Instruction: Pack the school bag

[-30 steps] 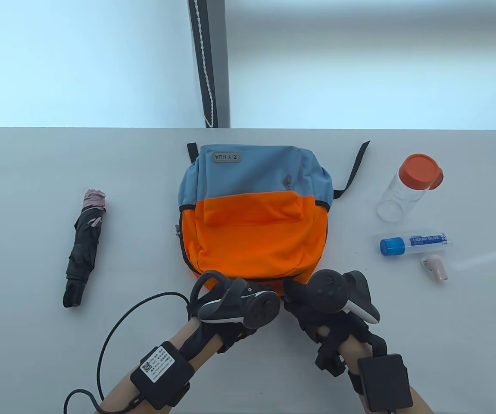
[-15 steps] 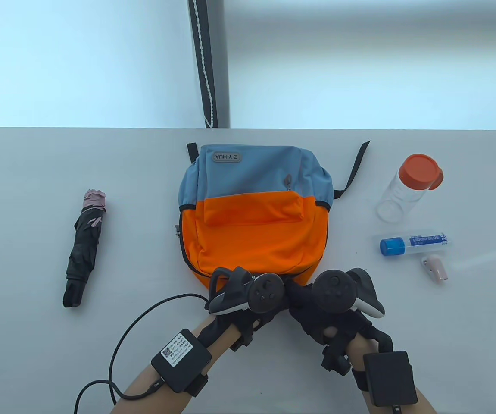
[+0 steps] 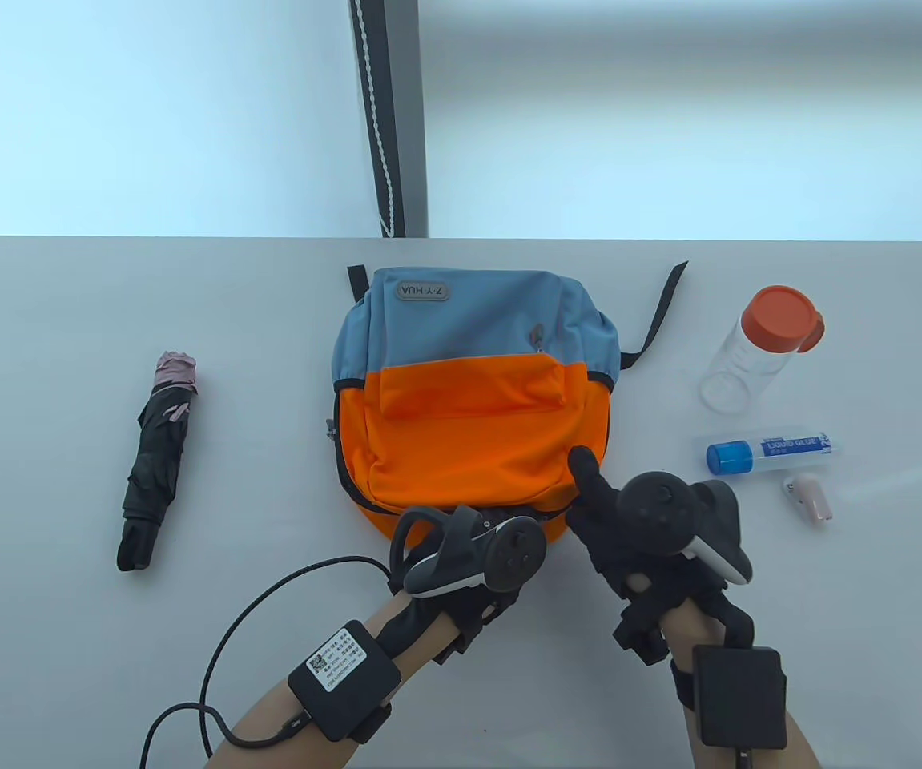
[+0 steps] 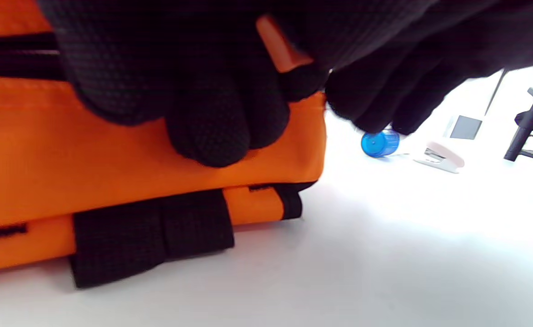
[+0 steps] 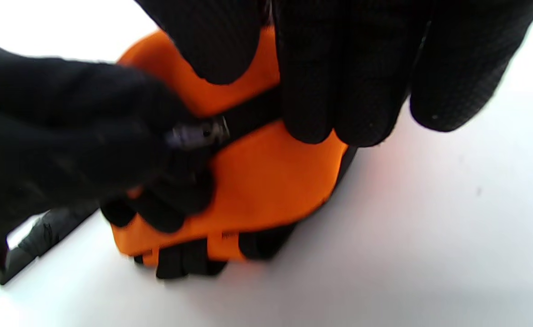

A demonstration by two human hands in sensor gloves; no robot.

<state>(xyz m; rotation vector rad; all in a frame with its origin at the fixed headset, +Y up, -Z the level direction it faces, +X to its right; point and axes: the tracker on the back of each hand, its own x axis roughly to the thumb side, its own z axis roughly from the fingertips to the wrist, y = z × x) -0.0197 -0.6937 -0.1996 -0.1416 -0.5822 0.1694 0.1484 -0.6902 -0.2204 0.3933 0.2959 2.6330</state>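
While the left hand (image 5: 66, 150) pinches the zip pull (image 5: 198, 132), the right hand's (image 3: 629, 521) fingers (image 5: 339, 91) should press the bag (image 3: 469, 416) flat beside it, keeping the zip track taut.

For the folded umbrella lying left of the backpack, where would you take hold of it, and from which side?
Grip the umbrella around its narrow middle, coming down from above with the left hand, which is nearer. It lies flat on the table with its long axis roughly front to back, apart from the backpack, so fingers can likely close across its width.
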